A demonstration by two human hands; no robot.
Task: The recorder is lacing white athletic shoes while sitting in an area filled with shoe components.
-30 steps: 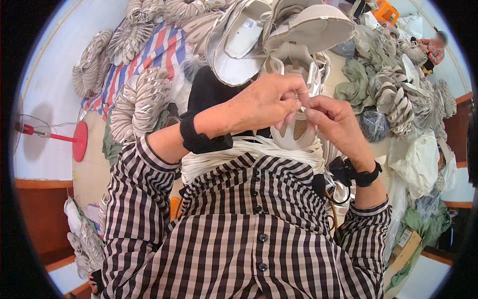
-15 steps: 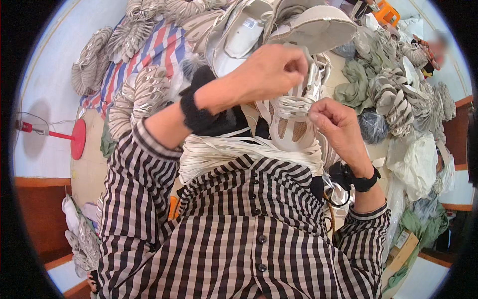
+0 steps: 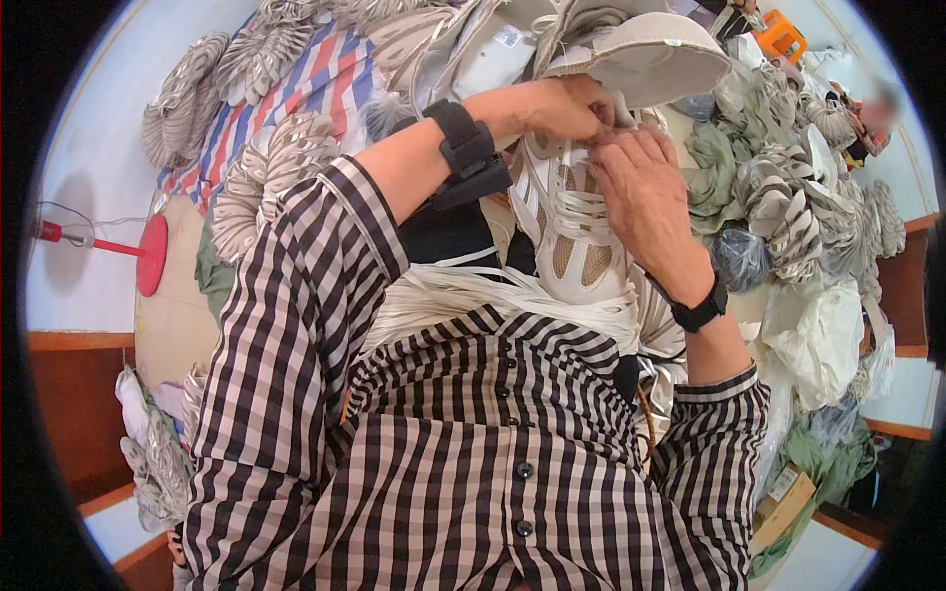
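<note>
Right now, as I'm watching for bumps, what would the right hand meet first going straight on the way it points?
Most likely the left hand: its curled fingers lie just past the right hand near the far end of the shoe, though depth is unclear.

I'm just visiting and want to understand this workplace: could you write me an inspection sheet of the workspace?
Surface: pale, smooth floor; directly under the work, mostly hidden.
Job's things: white-and-beige mesh shoe upper, white lace threaded across it; bundle of long, thin white laces over the lap.
Clutter: looped bundles of beige shoe parts, red-white-blue striped sheet, crumpled green cloth, whitish plastic bag.
Hands: bare left hand and bare right hand meet at the upper's far end; fingertips partly hidden, grip unclear.
Cables: thin cord by the left wall.
Surroundings: red stand with round base, orange plastic stool, another person at upper right.
</note>
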